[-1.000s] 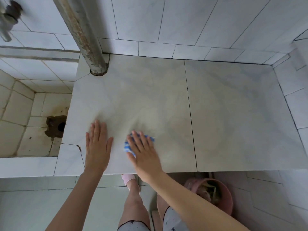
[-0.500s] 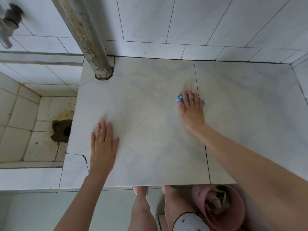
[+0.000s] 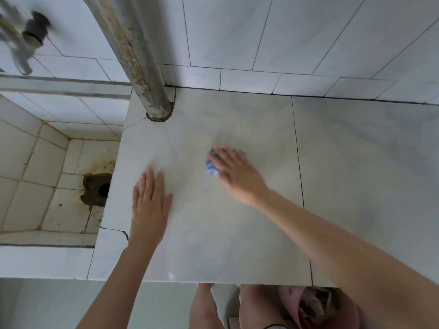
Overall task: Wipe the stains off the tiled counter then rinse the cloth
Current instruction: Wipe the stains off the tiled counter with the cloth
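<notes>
Pressure looked like the key to this step: the right hand (image 3: pixel 234 173) lay over the blue-and-white cloth (image 3: pixel 211 167) with its fingers stretched out flat, pressing it onto the counter (image 3: pixel 237 236) rather than clutching it, though motion blur hid the fingertips. The cloth sat near the middle of the left big tile, peeping out at the hand's 9 o'clock side, at about 1 o'clock from the left hand (image 3: pixel 149 203). That hand rested open, palm down, near the counter's left edge as a brace. Faint yellowish stains (image 3: pixel 240 129) showed at 12 o'clock from the cloth, towards the pipe (image 3: pixel 142 67) at 11 o'clock. To wipe well I judged the strokes should overlap, run right up to the pipe's foot and the back wall, and keep the palm's weight over the cloth so that it would not bunch or slip out. The sunken basin (image 3: pixel 59 181) at the counter's 9 o'clock, with the tap (image 3: pixel 28 41) above it, seemed the place for rinsing afterwards; a pink bucket (image 3: pixel 332 309) stood below at 5 o'clock. Compared with half a second before, the right hand and cloth had swept from the grout joint (image 3: pixel 298 162) between the two big tiles back towards 9 o'clock; a second before, they had been close to the front edge, just beside the left hand. The left hand had kept its place throughout.
</notes>
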### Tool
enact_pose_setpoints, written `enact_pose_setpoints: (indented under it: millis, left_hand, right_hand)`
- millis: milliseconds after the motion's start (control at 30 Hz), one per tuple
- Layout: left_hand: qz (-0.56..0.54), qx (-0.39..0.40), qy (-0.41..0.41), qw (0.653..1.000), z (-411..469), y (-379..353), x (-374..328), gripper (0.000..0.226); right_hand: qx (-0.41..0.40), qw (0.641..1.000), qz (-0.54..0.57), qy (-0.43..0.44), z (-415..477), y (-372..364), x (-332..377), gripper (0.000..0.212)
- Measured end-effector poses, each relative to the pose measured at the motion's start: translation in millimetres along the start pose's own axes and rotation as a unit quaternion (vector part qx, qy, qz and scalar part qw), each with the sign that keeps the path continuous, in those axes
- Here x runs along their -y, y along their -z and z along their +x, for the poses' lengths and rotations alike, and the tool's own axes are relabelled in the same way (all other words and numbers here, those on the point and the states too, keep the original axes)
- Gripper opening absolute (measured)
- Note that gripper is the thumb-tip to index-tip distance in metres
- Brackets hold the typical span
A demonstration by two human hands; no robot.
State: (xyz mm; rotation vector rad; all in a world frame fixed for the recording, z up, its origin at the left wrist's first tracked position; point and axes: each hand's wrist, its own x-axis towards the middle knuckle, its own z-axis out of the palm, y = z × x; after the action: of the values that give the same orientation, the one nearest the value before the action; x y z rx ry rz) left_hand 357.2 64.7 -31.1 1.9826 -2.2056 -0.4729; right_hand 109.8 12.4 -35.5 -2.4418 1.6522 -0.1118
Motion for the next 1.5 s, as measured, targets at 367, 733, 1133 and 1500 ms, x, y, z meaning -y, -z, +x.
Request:
enact_pose_setpoints:
  millis: [367,733,1133,1500]
  left_hand:
    - [0.012,-0.021,0.003,1.000,22.3,-2.5,-1.1,0.065]
    - [0.051,-0.038,0.009,0.998,29.8,-1.6,-4.0,0.062]
    - [0.091,-0.045,0.029,0.994,29.2,-5.4,-10.1,0.059]
    - [0.082,-0.046,0.040,0.995,29.2,-3.0,-12.3,0.058]
  right_hand:
    - [0.013,0.991,0.042,-0.125,78.0,11.0,-0.8,0.070]
    - [0.020,0.999,-0.006,-0.042,123.4,18.6,-22.3,0.056]
    - [0.032,0.998,0.013,-0.056,130.4,15.9,-21.3,0.054]
    - [0.016,0.993,0.037,0.112,114.8,21.6,-15.0,0.061]
